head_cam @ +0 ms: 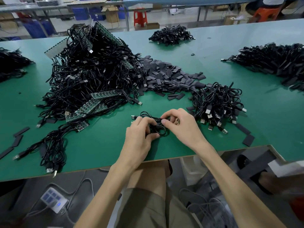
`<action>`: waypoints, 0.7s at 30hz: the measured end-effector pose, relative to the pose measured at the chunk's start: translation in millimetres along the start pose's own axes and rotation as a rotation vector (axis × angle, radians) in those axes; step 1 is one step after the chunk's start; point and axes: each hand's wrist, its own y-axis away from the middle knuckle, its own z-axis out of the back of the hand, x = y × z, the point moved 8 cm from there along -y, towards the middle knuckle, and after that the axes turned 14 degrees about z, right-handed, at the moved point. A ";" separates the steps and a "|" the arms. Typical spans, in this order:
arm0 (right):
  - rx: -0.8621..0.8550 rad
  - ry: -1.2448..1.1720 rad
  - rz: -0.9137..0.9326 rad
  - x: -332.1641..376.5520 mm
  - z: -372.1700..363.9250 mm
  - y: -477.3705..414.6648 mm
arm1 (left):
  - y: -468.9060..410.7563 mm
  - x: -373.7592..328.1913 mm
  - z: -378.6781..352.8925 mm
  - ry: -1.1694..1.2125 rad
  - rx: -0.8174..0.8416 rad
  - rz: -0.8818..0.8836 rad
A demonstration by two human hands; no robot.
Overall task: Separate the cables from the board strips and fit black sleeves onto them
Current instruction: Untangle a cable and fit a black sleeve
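Many cables: heaped on board strips, far left on the table.
Left hand: grips the coiled cable, near centre.
Right hand: pinches its top strand; sleeve unseen.
Sleeves: piled far of centre.
Risk: coil may spring loose if the pinch slackens.

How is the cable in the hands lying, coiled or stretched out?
Coiled: the cable shows loops between the left hand and the right hand, which both pinch it.
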 end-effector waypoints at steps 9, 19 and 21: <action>-0.297 -0.223 -0.122 -14.1 18.9 5.4 | -0.3 5.5 -3.8 -0.016 -0.030 0.025; -0.329 -0.579 -0.106 -6.2 16.9 4.6 | 4.6 4.4 3.8 -0.059 -0.177 0.015; -0.317 -0.596 -0.090 -3.5 16.5 4.2 | 6.3 4.1 7.4 -0.023 -0.208 0.036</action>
